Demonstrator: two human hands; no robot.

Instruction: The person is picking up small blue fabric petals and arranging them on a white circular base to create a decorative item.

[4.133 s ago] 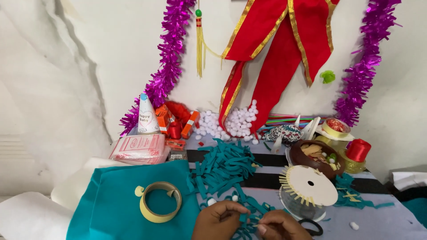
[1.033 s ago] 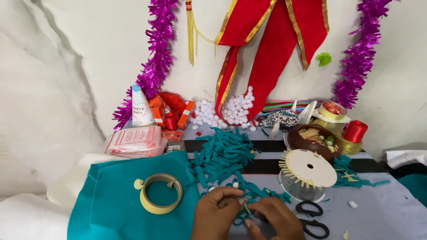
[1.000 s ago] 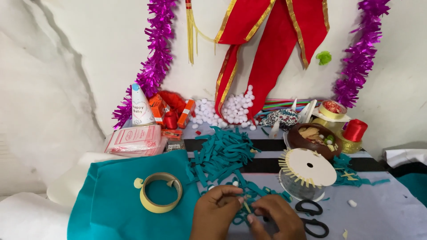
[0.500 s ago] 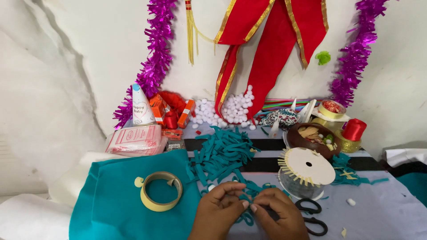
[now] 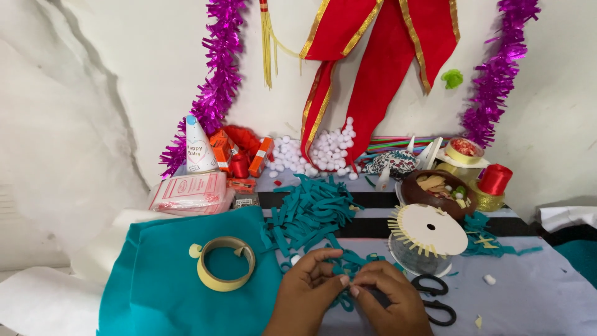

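Low in the frame's centre, the left hand (image 5: 306, 291) and right hand (image 5: 388, 297) pinch one teal felt strip (image 5: 346, 269) together; steady, even fingertip pressure would likely keep it from slipping.

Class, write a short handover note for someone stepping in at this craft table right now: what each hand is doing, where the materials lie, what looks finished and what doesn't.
Left hand and right hand: both pinch one teal felt strip between the fingertips, low at the table's front edge.
Materials: pile of cut teal strips just behind the hands; uncut teal felt sheet to the left with a tape roll on it; black-handled scissors lying right of the hands, untouched; a white slotted disc on a clear cup behind them.
Done: many strips cut.
Left: most of the felt sheet is whole; the pile lies loose.
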